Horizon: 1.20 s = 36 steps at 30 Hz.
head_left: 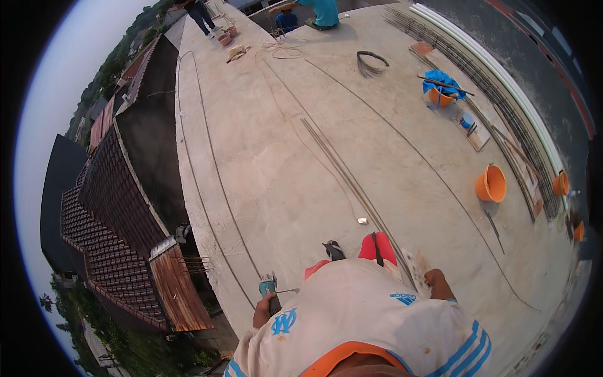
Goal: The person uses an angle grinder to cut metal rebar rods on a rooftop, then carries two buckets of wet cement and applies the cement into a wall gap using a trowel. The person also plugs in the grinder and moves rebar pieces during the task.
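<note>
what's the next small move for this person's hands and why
Probably bring the teal power tool rightward, toward the long thin rods: the left hand holds it off to their left, while the right hand is close to their near end, perhaps well placed to steady them.

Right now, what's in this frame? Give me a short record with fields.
Left hand: holding a teal angle grinder
Right hand: curled, near the steel rods; grip unclear
Surface: concrete slab
Right side: orange bucket standing alone
Far edge: co-worker in a teal shirt
</note>
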Available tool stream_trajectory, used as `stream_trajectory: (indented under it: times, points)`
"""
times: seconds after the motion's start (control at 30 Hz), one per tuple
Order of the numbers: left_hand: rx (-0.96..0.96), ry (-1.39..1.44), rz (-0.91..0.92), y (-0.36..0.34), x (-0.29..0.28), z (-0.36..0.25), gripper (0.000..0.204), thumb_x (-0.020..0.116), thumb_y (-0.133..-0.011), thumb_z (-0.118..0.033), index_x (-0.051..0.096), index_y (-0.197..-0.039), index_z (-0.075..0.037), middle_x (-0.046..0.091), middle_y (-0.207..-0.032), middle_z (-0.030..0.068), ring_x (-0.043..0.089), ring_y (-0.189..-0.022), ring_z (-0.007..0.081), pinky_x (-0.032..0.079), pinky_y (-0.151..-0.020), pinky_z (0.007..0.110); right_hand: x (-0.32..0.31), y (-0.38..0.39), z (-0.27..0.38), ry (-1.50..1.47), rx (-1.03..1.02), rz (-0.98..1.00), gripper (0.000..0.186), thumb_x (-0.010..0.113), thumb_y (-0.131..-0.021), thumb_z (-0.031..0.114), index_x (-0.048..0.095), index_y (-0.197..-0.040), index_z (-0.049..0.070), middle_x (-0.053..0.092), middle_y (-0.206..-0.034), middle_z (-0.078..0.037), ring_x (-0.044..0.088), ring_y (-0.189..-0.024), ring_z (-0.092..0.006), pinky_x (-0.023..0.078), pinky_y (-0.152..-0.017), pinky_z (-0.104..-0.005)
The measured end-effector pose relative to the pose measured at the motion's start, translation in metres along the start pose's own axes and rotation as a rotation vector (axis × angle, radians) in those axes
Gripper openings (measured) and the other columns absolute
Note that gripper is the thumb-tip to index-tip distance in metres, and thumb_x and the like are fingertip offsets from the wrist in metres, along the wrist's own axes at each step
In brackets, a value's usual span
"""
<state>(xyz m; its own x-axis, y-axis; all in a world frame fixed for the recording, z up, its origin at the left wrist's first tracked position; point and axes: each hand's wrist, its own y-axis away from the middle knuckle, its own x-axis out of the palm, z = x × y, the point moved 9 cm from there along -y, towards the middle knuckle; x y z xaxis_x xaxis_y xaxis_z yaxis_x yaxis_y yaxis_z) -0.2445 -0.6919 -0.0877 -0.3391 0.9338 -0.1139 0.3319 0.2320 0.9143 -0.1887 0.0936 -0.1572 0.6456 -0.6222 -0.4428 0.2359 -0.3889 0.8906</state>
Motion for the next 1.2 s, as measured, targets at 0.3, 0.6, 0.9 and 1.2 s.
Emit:
stream_trajectory:
  times: [0.3,0.6,0.9,1.2]
  points:
    - [0.239,-0.046,0.017,-0.048,0.083,-0.330,0.035,0.071,-0.078,-0.032,0.060,-0.093,-0.003,0.061,-0.074,0.0070,0.060,-0.060,0.0211,0.050,-0.055,0.036,-0.033,-0.005,0.159,0.063,-0.056,0.127,0.043,0.065,-0.078,0.036,0.070,-0.111,0.010,0.062,-0.123,-0.015,0.060,-0.116,-0.0275,0.047,-0.098,-0.0371]
    - [0.381,-0.207,-0.028,-0.084,0.185,-0.550,0.032,0.070,-0.079,-0.025,0.060,-0.096,0.000,0.061,-0.075,0.0065,0.059,-0.060,0.0180,0.047,-0.054,0.032,-0.181,-0.101,0.301,-0.093,-0.064,-0.015,0.033,0.062,-0.075,0.027,0.073,-0.094,0.003,0.070,-0.100,-0.018,0.068,-0.089,-0.0346,0.053,-0.084,-0.0423]
    - [0.513,-0.583,-0.025,-0.115,0.366,-0.775,0.039,0.072,-0.074,-0.028,0.061,-0.097,0.001,0.059,-0.074,0.0051,0.055,-0.058,0.0159,0.044,-0.054,0.030,-0.309,-0.085,0.382,-0.547,0.121,-0.247,0.057,0.060,-0.077,0.034,0.054,-0.114,-0.009,0.063,-0.109,-0.030,0.062,-0.103,-0.0419,0.050,-0.089,-0.0461]
    - [0.484,-1.064,0.208,-0.241,0.640,-0.931,0.039,0.072,-0.073,-0.032,0.063,-0.094,-0.001,0.059,-0.074,0.0038,0.054,-0.061,0.0148,0.044,-0.057,0.029,-0.321,-0.103,0.429,-0.785,0.444,-0.184,0.060,0.063,-0.076,0.039,0.051,-0.112,-0.008,0.062,-0.109,-0.033,0.061,-0.105,-0.0428,0.049,-0.090,-0.0479]
